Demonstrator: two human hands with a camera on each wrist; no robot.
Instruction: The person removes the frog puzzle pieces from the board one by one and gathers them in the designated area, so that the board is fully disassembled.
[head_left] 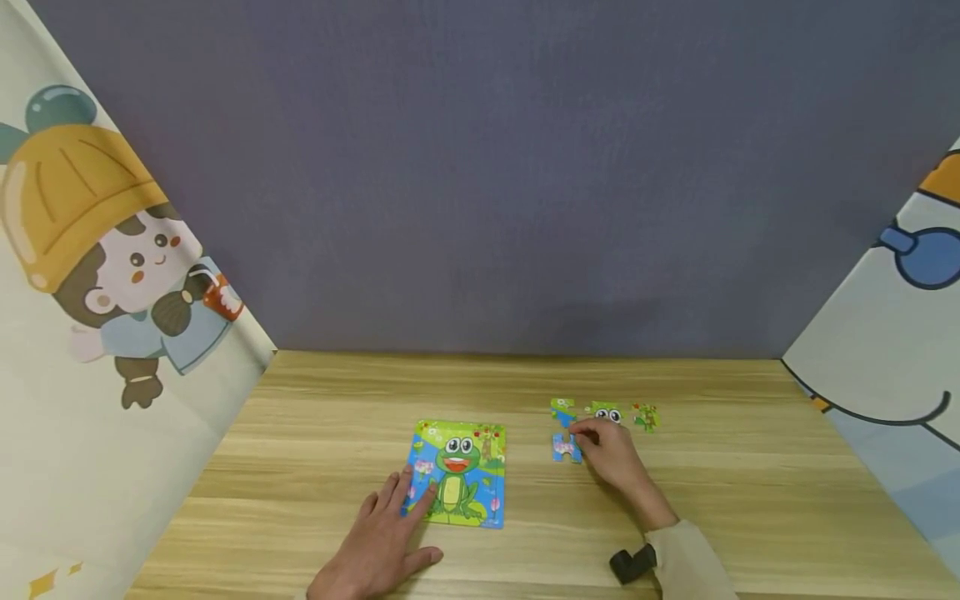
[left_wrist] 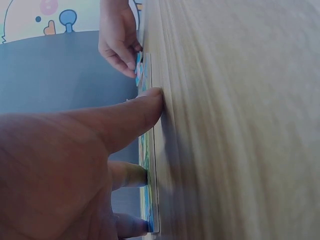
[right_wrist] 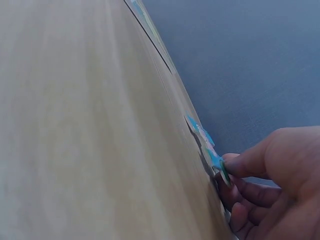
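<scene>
A square frog picture (head_left: 453, 492) lies on the table, and the spread fingers of my left hand (head_left: 378, 533) rest on its lower left side. In the left wrist view the left thumb (left_wrist: 135, 112) reaches over its edge. To the right, my right hand (head_left: 611, 454) pinches a jigsaw piece (right_wrist: 225, 174) between thumb and fingers; it stands tilted, its picture mostly hidden. Against it sits a blue and pink jigsaw piece (head_left: 564, 448). Just behind is a green and blue piece (head_left: 562, 411). A piece with frog eyes (head_left: 606, 412) is partly covered by the right hand.
Farther right lies a green piece with red spots (head_left: 645, 417). The wood-grain table (head_left: 337, 400) meets a dark grey-blue back wall (head_left: 487, 208). Cartoon-printed panels stand at the left (head_left: 150, 275) and right (head_left: 877, 333). A black band (head_left: 632, 564) sits by the right sleeve.
</scene>
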